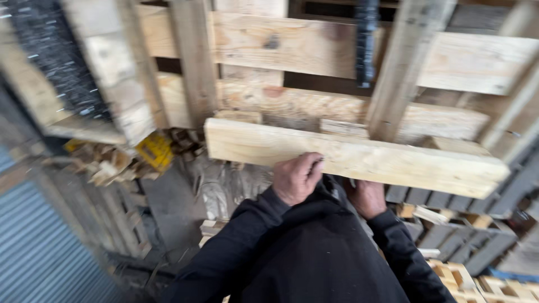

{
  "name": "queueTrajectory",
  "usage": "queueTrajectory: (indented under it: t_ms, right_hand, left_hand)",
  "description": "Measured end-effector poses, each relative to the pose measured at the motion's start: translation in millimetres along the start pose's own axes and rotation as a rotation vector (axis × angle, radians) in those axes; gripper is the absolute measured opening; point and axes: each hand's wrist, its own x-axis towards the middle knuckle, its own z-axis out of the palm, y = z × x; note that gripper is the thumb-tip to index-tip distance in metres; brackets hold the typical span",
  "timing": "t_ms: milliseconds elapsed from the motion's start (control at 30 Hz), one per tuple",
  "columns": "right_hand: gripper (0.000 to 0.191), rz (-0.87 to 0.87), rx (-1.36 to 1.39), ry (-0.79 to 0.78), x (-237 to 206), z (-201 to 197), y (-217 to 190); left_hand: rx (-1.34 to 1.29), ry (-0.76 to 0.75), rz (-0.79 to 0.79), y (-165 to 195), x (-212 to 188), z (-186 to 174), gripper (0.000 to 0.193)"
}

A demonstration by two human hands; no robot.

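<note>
A long pale wooden beam [359, 157] is held up in front of stacked pallets [337, 56]; it is gripped by the left hand [297, 178] and right hand [368, 197] from below

Left hand [296, 178] clenched, right hand [368, 197] lower

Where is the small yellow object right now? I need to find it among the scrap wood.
In the head view, the small yellow object sits left of centre among broken wood scraps, just left of the pale wooden beam the hands grip.
</note>
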Motion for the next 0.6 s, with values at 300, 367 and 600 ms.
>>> queueTrajectory:
  t_ms: [300,367,600]
  right_hand:
    - [0.042,0.002,-0.108,0.069,16.3,4.1,-13.9]
    - [0.039,0.009,-0.123,0.048,16.1,4.5,-12.9]
    - [0.039,0.007,-0.127,0.016,17.7,7.4,-14.8]
  left_hand:
    - [0.009,-0.057,0.085,-14.7,1.9,-4.2,0.012]
    - [-0.001,-0.055,0.097,-17.7,0.4,-2.3,0.012]
    - [-0.063,-0.051,0.110,-26.7,-4.2,-2.5,0.012]
